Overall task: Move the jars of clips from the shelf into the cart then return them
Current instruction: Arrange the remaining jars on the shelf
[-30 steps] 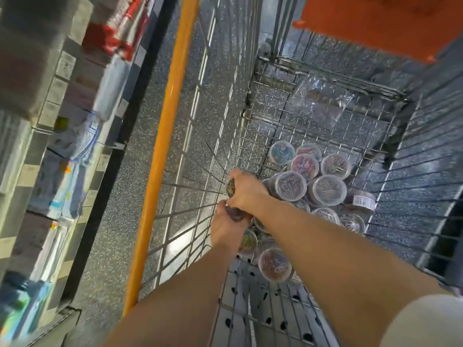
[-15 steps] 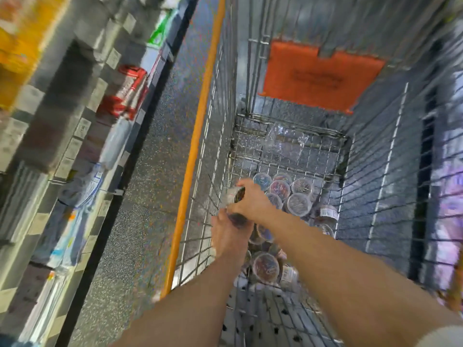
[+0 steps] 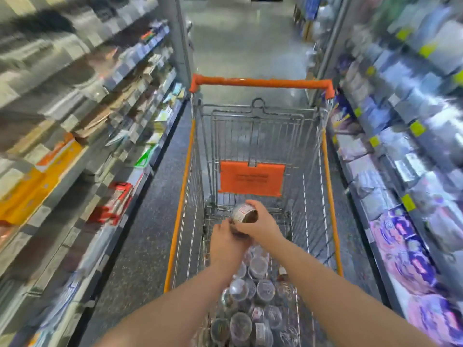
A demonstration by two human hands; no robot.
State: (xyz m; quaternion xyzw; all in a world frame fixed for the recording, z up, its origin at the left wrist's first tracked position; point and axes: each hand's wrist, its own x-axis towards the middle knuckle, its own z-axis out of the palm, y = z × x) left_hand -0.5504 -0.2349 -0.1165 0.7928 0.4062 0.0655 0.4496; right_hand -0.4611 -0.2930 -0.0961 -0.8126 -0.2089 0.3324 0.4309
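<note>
Right hand [image 3: 261, 227], fingers and thumb curled round a small clear jar of clips [image 3: 244, 213]. The jar is tipped onto its side, its white label facing up and its dark contents showing at the near end. It is held in the air above the cart's basket, clear of the load below. The right forearm enters from the lower right and runs up and leftward to the wrist. Left hand [image 3: 226, 245], seen from the back, sits just under and beside the right hand. Its fingertips meet the underside of the held jar, where a dark shape lies between the two hands. Whether the left hand grips anything cannot be told, as its fingers are hidden. The left forearm rises from the bottom edge, nearly parallel to the right one.

Below the hands, a cluster of clear lidded jars [image 3: 250, 296] lies on the floor of the wire shopping cart [image 3: 179, 209], at its near end. Orange rails edge the cart, with an orange handle [image 3: 260, 82] at the far end and an orange flap [image 3: 251, 177] on the far wall. Stocked shelves, blurred, flank the aisle on the left [image 3: 75, 121] and on the right [image 3: 400, 146].
</note>
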